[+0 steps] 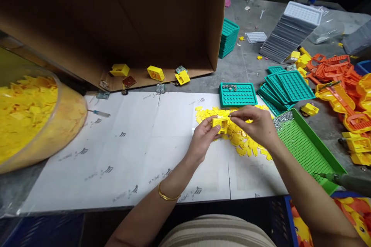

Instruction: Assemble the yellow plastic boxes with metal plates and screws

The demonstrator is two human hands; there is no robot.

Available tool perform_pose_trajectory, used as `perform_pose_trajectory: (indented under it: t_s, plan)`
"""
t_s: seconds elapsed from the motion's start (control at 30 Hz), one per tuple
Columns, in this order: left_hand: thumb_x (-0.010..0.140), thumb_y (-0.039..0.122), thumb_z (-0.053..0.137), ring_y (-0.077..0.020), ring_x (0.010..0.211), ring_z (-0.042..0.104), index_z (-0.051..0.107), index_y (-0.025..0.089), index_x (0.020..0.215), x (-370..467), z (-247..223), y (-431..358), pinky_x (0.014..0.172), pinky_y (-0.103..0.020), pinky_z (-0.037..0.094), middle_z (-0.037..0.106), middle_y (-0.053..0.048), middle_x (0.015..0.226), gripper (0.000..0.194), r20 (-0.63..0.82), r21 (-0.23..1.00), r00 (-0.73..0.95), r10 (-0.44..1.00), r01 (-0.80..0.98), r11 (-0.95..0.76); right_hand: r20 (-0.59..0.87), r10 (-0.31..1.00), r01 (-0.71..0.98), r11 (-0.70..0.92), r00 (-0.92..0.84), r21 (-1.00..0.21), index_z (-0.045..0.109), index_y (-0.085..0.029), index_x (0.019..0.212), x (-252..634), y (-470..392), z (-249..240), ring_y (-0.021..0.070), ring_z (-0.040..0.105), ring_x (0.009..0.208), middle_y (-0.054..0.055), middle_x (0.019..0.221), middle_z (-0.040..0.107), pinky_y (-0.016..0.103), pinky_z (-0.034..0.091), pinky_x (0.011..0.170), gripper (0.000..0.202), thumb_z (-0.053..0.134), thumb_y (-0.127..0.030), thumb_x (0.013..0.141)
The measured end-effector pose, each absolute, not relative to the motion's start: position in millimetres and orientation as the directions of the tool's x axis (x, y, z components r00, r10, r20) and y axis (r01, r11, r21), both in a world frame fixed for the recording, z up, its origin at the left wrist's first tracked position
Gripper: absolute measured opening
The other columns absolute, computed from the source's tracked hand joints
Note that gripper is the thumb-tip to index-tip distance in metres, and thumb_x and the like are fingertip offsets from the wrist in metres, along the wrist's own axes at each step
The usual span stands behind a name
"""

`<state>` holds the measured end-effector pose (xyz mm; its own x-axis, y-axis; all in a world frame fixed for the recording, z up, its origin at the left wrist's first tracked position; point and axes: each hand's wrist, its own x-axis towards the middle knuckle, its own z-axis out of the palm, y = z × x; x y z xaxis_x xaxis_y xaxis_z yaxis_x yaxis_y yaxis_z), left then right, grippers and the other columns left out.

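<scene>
Right over the pile (246,142) of yellow pieces, the left hand (203,136) has a yellow box (219,126) gripped, its thumb across the near face and its fingers curled around the left side, closed to the box's width. The box pokes out past those fingertips, towards the right hand (257,122). That one's thumb and forefinger are pinched nearly together at the box's upper right corner, with a tiny dark bit (230,115) at their tips, too small to make out.

Just beyond the pile, a teal tray (243,95) carries a few metal parts (231,87). Right of the pile is a green tray (310,154) with small silvery pieces (283,119) in its far corner; well to the pile's left stands a tub (71,117).
</scene>
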<state>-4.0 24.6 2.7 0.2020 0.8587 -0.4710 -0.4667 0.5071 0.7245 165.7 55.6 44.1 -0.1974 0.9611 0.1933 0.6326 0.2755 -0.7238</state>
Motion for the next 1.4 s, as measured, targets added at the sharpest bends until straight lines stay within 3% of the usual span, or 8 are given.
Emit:
perform_pose_trajectory:
  t_s: [0.27,0.43,0.63,0.83,0.9,1.27,1.4]
  plan:
    - [0.074,0.023,0.067,-0.0126,0.093,0.065,0.056,0.018,0.111,0.8,-1.8,20.0,0.079,-0.022,0.050,0.068,-0.005,0.109,0.039,-0.431,0.796,0.122,0.894,-0.416,0.440,0.174,0.944,0.899,0.323,-0.282,-0.296,0.073,-0.018,0.085,140.2,31.5,35.8,0.0155,0.060,0.064,0.006,0.081,0.068,0.026,0.036,0.053,0.017,0.056,-0.020,0.086]
    - [0.073,0.025,0.068,-0.0161,0.103,0.063,0.055,0.018,0.110,2.1,-3.3,18.7,0.079,-0.022,0.050,0.066,-0.007,0.115,0.041,-0.431,0.798,0.105,0.896,-0.419,0.433,0.113,0.947,0.934,0.317,-0.302,-0.162,0.072,-0.018,0.084,137.0,32.2,33.3,0.0169,0.057,0.065,0.008,0.082,0.067,0.029,0.026,0.051,0.022,0.051,-0.022,0.089]
    - [0.072,0.023,0.070,-0.0123,0.089,0.065,0.056,0.016,0.109,1.5,-0.2,20.1,0.076,-0.023,0.050,0.068,-0.005,0.105,0.040,-0.490,0.746,0.131,0.862,-0.449,0.492,0.064,0.946,0.924,0.324,-0.318,-0.205,0.071,-0.018,0.086,139.0,35.1,37.1,0.0170,0.058,0.068,0.007,0.084,0.068,0.028,0.028,0.052,0.021,0.050,-0.019,0.087]
    - [0.074,0.018,0.069,-0.0121,0.087,0.062,0.056,0.013,0.111,0.4,0.1,20.6,0.079,-0.026,0.051,0.065,-0.005,0.101,0.040,-0.508,0.675,0.187,0.841,-0.521,0.523,0.126,0.954,0.815,0.298,-0.272,-0.497,0.071,-0.019,0.089,147.2,36.4,42.1,0.0125,0.061,0.065,0.003,0.080,0.069,0.025,0.043,0.061,0.012,0.061,-0.019,0.083]
    - [0.074,0.017,0.068,-0.0123,0.087,0.062,0.057,0.013,0.111,0.6,-0.9,20.6,0.079,-0.026,0.051,0.065,-0.005,0.100,0.039,-0.508,0.671,0.191,0.840,-0.523,0.525,0.152,0.950,0.788,0.311,-0.273,-0.532,0.071,-0.018,0.087,147.7,36.0,40.6,0.0121,0.062,0.067,0.002,0.080,0.069,0.024,0.044,0.062,0.011,0.061,-0.017,0.083]
    - [0.071,0.019,0.070,-0.0144,0.086,0.065,0.060,0.016,0.104,2.8,-6.1,20.6,0.076,-0.026,0.051,0.069,-0.004,0.098,0.034,-0.520,0.707,0.153,0.840,-0.474,0.524,0.132,0.920,0.910,0.386,-0.369,-0.150,0.070,-0.019,0.079,141.5,32.3,28.6,0.0165,0.060,0.069,0.003,0.079,0.068,0.027,0.028,0.053,0.015,0.057,-0.016,0.085]
    - [0.073,0.018,0.069,-0.0144,0.086,0.065,0.060,0.014,0.105,2.7,-7.5,19.8,0.078,-0.028,0.051,0.068,-0.006,0.100,0.034,-0.536,0.676,0.193,0.822,-0.485,0.555,0.089,0.928,0.914,0.372,-0.362,-0.160,0.072,-0.024,0.084,144.9,32.7,28.7,0.0157,0.061,0.067,0.001,0.083,0.070,0.027,0.023,0.048,0.016,0.057,-0.021,0.087]
